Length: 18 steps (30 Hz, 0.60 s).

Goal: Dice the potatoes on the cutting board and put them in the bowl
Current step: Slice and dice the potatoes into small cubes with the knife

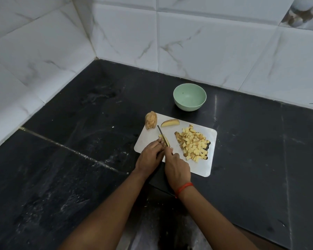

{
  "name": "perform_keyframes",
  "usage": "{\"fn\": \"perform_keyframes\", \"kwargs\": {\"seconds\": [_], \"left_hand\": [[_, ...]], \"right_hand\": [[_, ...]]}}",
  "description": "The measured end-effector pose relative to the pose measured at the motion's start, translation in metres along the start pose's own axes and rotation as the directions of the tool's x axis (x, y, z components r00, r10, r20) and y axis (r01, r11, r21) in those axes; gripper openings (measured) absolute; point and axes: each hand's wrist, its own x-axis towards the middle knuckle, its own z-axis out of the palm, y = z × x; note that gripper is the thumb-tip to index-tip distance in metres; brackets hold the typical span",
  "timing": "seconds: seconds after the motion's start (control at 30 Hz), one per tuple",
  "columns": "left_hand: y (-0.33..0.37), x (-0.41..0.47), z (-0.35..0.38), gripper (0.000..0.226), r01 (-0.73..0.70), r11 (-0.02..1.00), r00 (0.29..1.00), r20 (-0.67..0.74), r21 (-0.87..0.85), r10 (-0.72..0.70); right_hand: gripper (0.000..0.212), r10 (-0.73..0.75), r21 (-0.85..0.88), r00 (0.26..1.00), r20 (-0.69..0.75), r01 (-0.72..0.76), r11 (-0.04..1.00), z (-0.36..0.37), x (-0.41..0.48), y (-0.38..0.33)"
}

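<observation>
While left hand (pixel 149 156) grip pinches potato wedge (pixel 160 136) on cutting board (pixel 197 166), I note right hand (pixel 177 168) grip clamped round knife (pixel 161 132), blade across wedge. Diced potato pile (pixel 193 144) on board's right; green bowl (pixel 189 97) beyond, on counter (pixel 79 123).

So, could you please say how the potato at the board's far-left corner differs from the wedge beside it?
The corner potato shows mostly brown skin; the wedge shows a pale cut face. The corner potato is bulkier and overhangs the edge of the cutting board; the wedge lies fully on it. Both are undiced.
</observation>
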Motion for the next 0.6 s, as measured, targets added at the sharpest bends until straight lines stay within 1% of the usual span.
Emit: {"fn": "perform_keyframes", "kwargs": {"seconds": [0.1,0.23,0.3,0.5,0.6], "left_hand": [[-0.002,0.001,0.000,0.035,-0.009,1.000,1.000,0.000,-0.001,0.009],[-0.001,0.001,0.001,0.032,-0.038,0.999,0.999,-0.013,0.000,0.038],[-0.002,0.001,0.002,0.031,-0.043,0.999,0.999,-0.026,0.011,0.043],[-0.002,0.002,0.003,0.030,-0.053,0.998,0.998,-0.039,0.038,0.055],[-0.002,0.002,0.003,0.028,-0.059,0.998,0.998,-0.030,0.029,0.059]], "right_hand": [[0.044,-0.004,0.010,1.000,-0.016,0.005,1.000,0.001,0.004,-0.003],[0.041,0.043,0.082,0.995,-0.092,-0.036,0.996,0.006,0.007,-0.002],[0.044,0.073,0.095,0.990,-0.120,-0.062,0.994,0.012,0.006,0.001],[0.036,0.092,0.110,0.990,-0.103,-0.081,0.991,0.018,0.002,0.006],[0.030,0.063,0.114,0.996,-0.063,-0.055,0.992,0.021,0.005,0.009]]}}
